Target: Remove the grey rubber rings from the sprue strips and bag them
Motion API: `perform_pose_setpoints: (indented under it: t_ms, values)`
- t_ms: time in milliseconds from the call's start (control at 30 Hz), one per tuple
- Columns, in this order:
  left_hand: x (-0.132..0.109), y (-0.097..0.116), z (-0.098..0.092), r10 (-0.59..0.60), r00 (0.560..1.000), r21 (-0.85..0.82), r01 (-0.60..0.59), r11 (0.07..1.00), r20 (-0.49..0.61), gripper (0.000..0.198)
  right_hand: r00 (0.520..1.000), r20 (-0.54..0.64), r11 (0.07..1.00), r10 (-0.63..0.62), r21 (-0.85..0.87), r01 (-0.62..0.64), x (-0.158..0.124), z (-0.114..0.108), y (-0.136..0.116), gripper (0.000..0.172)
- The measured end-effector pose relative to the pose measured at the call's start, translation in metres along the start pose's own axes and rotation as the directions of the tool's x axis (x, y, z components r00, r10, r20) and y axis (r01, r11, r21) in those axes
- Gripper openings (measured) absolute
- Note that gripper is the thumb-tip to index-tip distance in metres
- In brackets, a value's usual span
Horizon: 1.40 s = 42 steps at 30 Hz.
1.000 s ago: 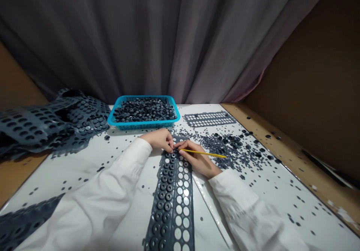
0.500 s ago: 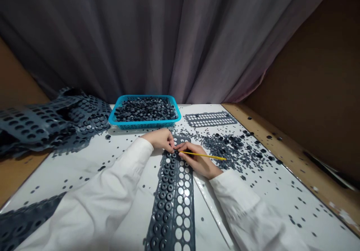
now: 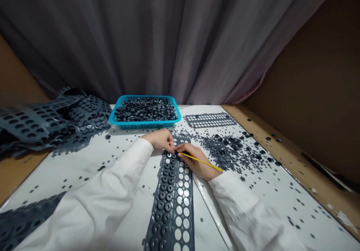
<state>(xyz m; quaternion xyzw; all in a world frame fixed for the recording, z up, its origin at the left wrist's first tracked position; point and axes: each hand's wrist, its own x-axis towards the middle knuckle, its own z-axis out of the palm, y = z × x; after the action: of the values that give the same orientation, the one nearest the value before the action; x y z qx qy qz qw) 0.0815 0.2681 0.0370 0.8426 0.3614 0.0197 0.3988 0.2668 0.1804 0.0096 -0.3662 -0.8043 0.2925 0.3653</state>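
A long dark grey rubber strip (image 3: 172,202) with rows of round rings and punched holes runs from the near edge toward the middle of the white table (image 3: 84,168). My left hand (image 3: 161,138) pinches the strip's far end with closed fingers. My right hand (image 3: 194,159) rests beside it on the strip's right side, closed on a thin yellow stick (image 3: 201,161). The stick's tip meets the strip near my left fingertips. Both arms wear white sleeves.
A blue basket (image 3: 144,123) full of small dark rings stands behind my hands. A heap of grey perforated strips (image 3: 53,121) lies at the left. Another strip (image 3: 210,120) and a scatter of loose rings (image 3: 233,150) lie to the right. A brown ledge (image 3: 295,150) borders the right side.
The yellow stick's free end has swung down toward my right wrist. Both hands stay at the strip's far end.
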Motion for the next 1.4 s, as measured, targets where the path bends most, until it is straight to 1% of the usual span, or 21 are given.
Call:
perform_pose_setpoints:
  t_ms: [67,200,333,600,767,900,1033,1133,1233,1300,1400]
  values:
    - [0.0001,-0.0008,0.0000,0.004,1.000,-0.009,-0.004,1.000,0.005,0.018,1.000,-0.009,0.999,0.007,0.032,-0.007,0.0002,-0.0007,-0.0019,0.008]
    - [-0.0002,-0.0006,-0.0001,0.012,1.000,-0.024,-0.011,1.000,0.006,0.018,0.997,-0.019,0.989,0.079,0.128,-0.076,0.0004,-0.0016,-0.0044,0.010]
    - [-0.0004,-0.0006,0.0005,0.014,1.000,-0.034,-0.014,0.999,0.006,0.014,0.995,-0.015,0.984,0.099,0.147,-0.096,0.0000,-0.0008,-0.0025,0.010]
    - [0.0017,-0.0028,0.0025,0.015,1.000,-0.047,-0.014,0.999,0.000,0.013,0.999,-0.007,0.996,0.031,0.082,-0.030,0.0008,0.0002,0.0009,0.007]
    - [0.0019,-0.0027,0.0022,0.010,1.000,-0.042,-0.010,0.999,0.004,0.015,1.000,-0.002,1.000,0.015,0.025,-0.015,0.0005,0.0013,0.0024,0.009]
    - [0.0012,-0.0015,0.0013,0.006,1.000,-0.039,-0.006,0.999,0.010,0.016,1.000,0.024,0.999,-0.010,-0.043,0.011,0.0012,0.0013,0.0018,0.011]
    - [0.0003,-0.0005,0.0006,0.015,1.000,-0.045,-0.014,0.999,0.018,0.015,0.999,0.040,0.997,-0.002,-0.071,0.004,0.0028,0.0008,0.0000,0.014]
    - [0.0006,-0.0016,0.0005,0.021,1.000,-0.049,-0.020,0.999,0.019,0.016,1.000,0.004,0.999,0.026,-0.018,-0.026,0.0035,0.0000,-0.0005,0.013]
    - [0.0013,-0.0034,0.0002,0.025,0.999,-0.052,-0.024,0.998,0.021,0.018,0.993,-0.047,0.992,0.106,0.077,-0.102,0.0035,-0.0010,-0.0003,0.010]
    - [0.0015,-0.0042,-0.0001,0.025,0.999,-0.053,-0.024,0.998,0.023,0.018,0.988,-0.042,0.980,0.149,0.141,-0.142,0.0034,-0.0015,-0.0001,0.010]
    - [0.0016,-0.0048,0.0000,0.021,0.999,-0.054,-0.020,0.998,0.024,0.021,0.984,-0.015,0.966,0.177,0.195,-0.170,0.0030,-0.0016,0.0005,0.009]
